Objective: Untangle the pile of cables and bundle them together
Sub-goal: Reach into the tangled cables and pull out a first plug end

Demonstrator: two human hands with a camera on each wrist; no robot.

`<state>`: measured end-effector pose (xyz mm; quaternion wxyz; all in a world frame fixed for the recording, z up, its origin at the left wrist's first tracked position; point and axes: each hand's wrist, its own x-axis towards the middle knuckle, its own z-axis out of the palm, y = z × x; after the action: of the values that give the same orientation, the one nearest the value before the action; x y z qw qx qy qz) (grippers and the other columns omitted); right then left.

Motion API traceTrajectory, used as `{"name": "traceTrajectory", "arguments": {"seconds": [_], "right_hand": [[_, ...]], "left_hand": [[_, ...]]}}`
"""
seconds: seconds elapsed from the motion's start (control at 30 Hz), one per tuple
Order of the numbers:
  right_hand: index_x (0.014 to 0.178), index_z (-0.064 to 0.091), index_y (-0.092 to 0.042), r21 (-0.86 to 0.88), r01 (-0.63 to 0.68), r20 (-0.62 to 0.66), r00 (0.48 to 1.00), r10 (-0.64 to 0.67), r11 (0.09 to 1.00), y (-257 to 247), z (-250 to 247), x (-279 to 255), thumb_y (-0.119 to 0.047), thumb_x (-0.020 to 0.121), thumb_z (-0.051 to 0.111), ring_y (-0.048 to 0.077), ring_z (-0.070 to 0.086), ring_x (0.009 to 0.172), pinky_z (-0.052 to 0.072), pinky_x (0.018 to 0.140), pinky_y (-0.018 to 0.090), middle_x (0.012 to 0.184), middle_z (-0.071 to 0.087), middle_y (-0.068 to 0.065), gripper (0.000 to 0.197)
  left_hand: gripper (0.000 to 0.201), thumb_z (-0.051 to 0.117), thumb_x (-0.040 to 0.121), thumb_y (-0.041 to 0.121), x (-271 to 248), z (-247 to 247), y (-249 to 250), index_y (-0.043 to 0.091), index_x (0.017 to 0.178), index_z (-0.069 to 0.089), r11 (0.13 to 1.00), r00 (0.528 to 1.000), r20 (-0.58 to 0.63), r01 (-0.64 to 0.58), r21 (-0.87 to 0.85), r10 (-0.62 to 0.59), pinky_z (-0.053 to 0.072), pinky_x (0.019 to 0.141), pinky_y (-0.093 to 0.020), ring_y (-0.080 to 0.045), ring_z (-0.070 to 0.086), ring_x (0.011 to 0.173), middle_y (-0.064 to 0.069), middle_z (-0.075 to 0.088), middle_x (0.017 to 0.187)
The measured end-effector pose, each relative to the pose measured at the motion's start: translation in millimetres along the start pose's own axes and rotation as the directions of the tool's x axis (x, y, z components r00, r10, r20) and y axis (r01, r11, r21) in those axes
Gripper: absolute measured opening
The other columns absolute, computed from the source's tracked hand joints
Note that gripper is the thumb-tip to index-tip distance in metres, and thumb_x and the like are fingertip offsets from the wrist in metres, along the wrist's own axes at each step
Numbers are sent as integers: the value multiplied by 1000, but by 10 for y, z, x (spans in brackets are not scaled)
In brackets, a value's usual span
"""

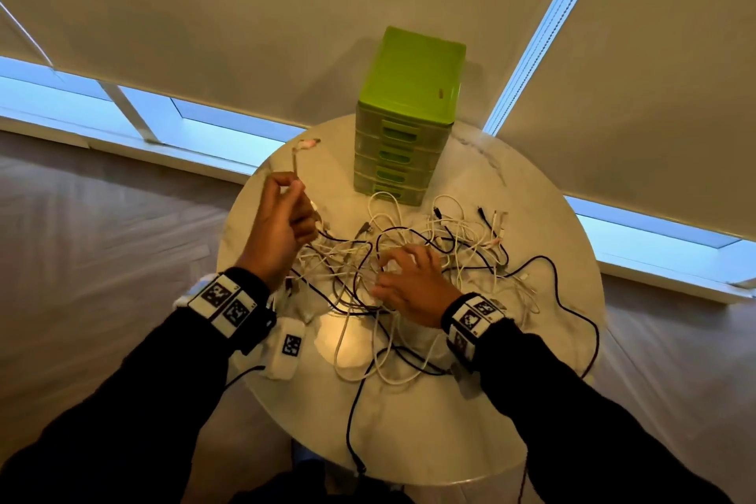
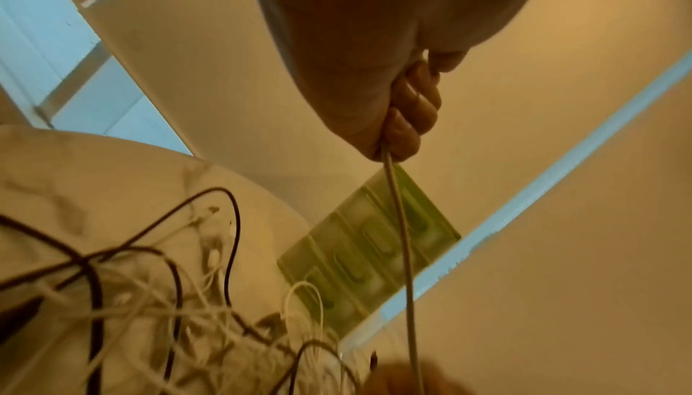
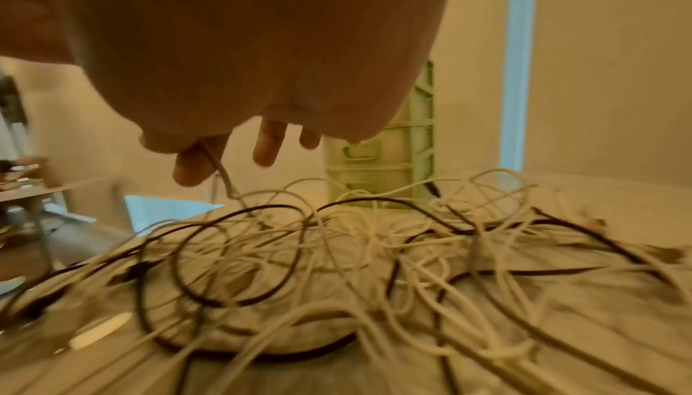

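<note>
A tangled pile of white and black cables (image 1: pixel 458 233) covers the middle of a round marble table (image 1: pixel 429 442). My left hand (image 1: pixel 292 192) is raised above the pile's left side. Its fingers (image 2: pixel 408 111) are curled round a pale cable (image 2: pixel 402 238) that runs taut down into the tangle. That cable's plug end (image 1: pixel 307 143) sticks up beyond the hand. My right hand (image 1: pixel 392 270) hovers low over the centre of the pile. Its thumb and forefinger (image 3: pixel 194 164) pinch a white cable (image 3: pixel 224 178); the other fingers are spread.
A green drawer unit (image 1: pixel 411 94) stands at the table's far edge, just behind the pile. One black cable (image 1: pixel 351 421) hangs over the near edge, and another (image 1: pixel 589 336) loops out to the right edge. Windows and blinds lie beyond.
</note>
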<state>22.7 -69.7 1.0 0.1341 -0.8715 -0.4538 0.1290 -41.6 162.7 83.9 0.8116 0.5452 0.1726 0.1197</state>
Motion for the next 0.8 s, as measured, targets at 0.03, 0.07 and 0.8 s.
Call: {"name": "traceTrajectory", "arguments": {"seconds": [0.03, 0.07, 0.8], "right_hand": [[104, 63, -33, 41, -52, 55, 997, 50, 998, 79, -54, -5, -65, 95, 22, 16, 21, 132, 7, 110, 44, 132, 51, -10, 53], [105, 61, -32, 77, -91, 113, 990, 82, 993, 155, -114, -7, -62, 98, 22, 16, 26, 133, 7, 110, 42, 125, 54, -11, 50], [155, 13, -38, 148, -117, 22, 993, 115, 982, -120, -82, 350, -39, 87, 63, 31, 4, 153, 9, 119, 55, 167, -5, -4, 85]], "left_hand": [[22, 34, 110, 23, 44, -28, 56, 26, 89, 40, 999, 999, -32, -13, -45, 12, 18, 52, -23, -9, 19, 56, 6, 26, 66], [25, 33, 110, 24, 84, -45, 105, 25, 86, 38, 997, 998, -54, -25, -75, 21, 18, 51, -23, -9, 18, 56, 6, 25, 65], [49, 33, 102, 52, -123, 347, -28, 19, 80, 62, 960, 947, 286, 67, 273, -148, 32, 61, -31, -15, 36, 58, -12, 63, 73]]}}
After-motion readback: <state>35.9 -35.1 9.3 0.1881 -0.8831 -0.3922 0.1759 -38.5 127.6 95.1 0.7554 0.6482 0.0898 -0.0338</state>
